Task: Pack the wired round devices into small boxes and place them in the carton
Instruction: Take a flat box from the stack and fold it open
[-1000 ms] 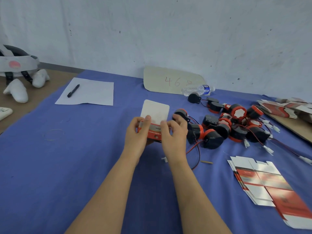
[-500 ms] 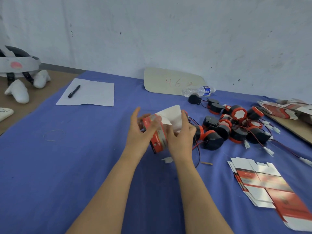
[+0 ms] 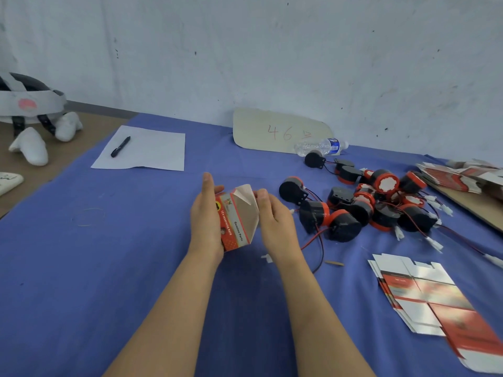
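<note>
Blue cloth [image 3: 109, 268]: small box [image 3: 239, 216] in left hand [image 3: 204, 221]

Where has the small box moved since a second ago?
Yes: the small box has turned end-on and dropped slightly toward the viewer, away from the cardboard sign.
</note>
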The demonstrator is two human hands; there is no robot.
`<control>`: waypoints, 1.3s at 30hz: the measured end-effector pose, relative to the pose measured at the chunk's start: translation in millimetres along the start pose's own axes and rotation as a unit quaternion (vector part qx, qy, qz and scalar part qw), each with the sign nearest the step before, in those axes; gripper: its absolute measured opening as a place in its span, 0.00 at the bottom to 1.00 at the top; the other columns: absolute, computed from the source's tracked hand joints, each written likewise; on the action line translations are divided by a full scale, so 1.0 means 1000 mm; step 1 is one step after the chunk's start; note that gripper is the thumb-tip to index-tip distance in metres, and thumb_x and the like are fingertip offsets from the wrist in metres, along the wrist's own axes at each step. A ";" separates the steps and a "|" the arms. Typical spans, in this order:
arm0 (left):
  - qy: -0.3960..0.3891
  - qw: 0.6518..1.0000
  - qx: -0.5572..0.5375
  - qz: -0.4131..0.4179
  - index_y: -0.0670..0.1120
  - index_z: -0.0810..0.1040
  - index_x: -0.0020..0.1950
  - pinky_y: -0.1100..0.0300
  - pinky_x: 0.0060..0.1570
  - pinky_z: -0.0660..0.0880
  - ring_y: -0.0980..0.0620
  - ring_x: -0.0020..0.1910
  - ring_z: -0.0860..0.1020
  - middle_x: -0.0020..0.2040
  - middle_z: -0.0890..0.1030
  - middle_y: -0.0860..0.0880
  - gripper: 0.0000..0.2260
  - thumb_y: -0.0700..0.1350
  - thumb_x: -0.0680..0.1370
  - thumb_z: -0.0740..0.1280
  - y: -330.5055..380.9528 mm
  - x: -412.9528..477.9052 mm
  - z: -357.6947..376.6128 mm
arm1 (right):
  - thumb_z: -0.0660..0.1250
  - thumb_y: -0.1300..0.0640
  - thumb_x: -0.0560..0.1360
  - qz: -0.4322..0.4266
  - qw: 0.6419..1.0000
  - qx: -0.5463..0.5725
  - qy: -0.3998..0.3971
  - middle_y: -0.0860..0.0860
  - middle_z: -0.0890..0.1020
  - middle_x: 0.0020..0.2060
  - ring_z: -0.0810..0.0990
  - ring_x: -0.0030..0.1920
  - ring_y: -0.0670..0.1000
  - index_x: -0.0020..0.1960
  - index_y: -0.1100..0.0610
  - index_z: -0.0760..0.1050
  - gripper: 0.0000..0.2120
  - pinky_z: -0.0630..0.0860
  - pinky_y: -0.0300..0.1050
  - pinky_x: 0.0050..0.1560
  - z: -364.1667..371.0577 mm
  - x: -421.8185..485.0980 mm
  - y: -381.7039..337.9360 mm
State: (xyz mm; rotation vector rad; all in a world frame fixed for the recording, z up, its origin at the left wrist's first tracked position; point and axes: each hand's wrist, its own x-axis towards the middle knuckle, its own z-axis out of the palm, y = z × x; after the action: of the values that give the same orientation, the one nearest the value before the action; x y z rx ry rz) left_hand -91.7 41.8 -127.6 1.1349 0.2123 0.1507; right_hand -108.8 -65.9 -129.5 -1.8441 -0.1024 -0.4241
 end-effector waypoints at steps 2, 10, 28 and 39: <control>-0.001 1.000 0.009 -0.004 0.53 0.78 0.50 0.51 0.48 0.79 0.50 0.44 0.82 0.47 0.83 0.49 0.22 0.67 0.77 0.55 0.001 0.000 -0.001 | 0.50 0.34 0.76 0.005 1.000 -0.011 -0.010 0.64 0.78 0.43 0.74 0.39 0.57 0.49 0.68 0.74 0.36 0.74 0.51 0.44 0.000 -0.003 -0.004; -0.046 0.998 0.026 -0.026 0.51 0.80 0.46 0.50 0.48 0.79 0.49 0.41 0.82 0.40 0.84 0.49 0.26 0.70 0.75 0.53 0.003 -0.007 -0.001 | 0.52 0.42 0.81 0.010 0.987 -0.107 0.116 0.46 0.73 0.26 0.71 0.30 0.45 0.29 0.52 0.66 0.25 0.66 0.37 0.30 -0.008 0.003 0.001; -0.167 0.965 -0.177 -0.093 0.47 0.84 0.52 0.50 0.49 0.79 0.46 0.51 0.83 0.53 0.84 0.45 0.30 0.69 0.75 0.55 0.003 0.000 -0.005 | 0.57 0.39 0.79 0.240 0.943 0.224 0.060 0.52 0.78 0.32 0.77 0.27 0.48 0.55 0.61 0.74 0.24 0.74 0.38 0.29 -0.008 0.014 -0.003; -0.013 0.889 0.414 0.197 0.46 0.77 0.57 0.64 0.56 0.62 0.52 0.69 0.65 0.72 0.66 0.51 0.25 0.65 0.75 0.57 -0.025 -0.004 0.002 | 0.58 0.57 0.81 0.071 0.986 -0.128 0.077 0.53 0.77 0.59 0.76 0.58 0.51 0.65 0.56 0.73 0.14 0.73 0.42 0.57 -0.004 0.002 0.011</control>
State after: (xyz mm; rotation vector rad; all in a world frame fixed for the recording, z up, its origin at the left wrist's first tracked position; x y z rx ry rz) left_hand -94.5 29.0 -149.4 2.0312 0.0051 0.4334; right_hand -105.1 -73.5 -138.3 -2.0480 0.1977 -0.4949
